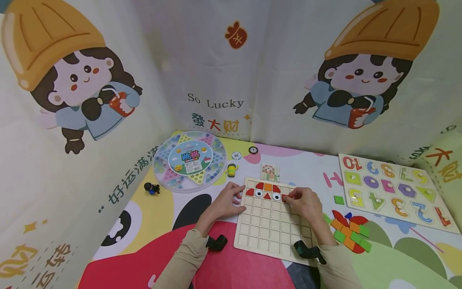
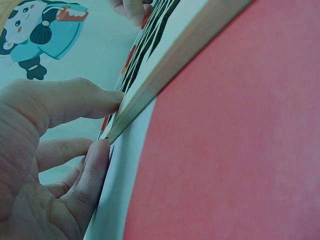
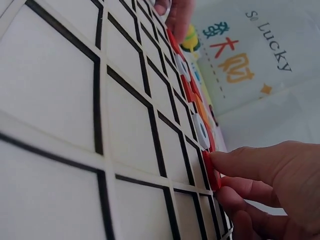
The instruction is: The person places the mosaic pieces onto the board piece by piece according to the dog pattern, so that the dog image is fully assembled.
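Red piece pinched at the right end of the eye row

In the head view, we see a wooden grid board [image 1: 265, 228] on the patterned table cover [image 1: 260, 265]. The left hand [image 1: 224, 202] is loosely spread, touching the board's left edge. The right hand [image 1: 306, 204] pinches a red piece [image 1: 284, 198] just right of the two eye tiles [image 1: 276, 196]; a red triangle [image 1: 267, 196] lies between them. Above, an orange square [image 1: 268, 187] sits between two red pieces. Loose coloured pieces [image 1: 351, 233] lie right of the board, and a pattern card [image 1: 270, 172] lies beyond it.

In the left wrist view, we see the thumb and a fingertip resting against the board's edge, well parted.

In the right wrist view, we see thumb and finger closed on the red piece at the grid; we cannot tell whether it is seated.
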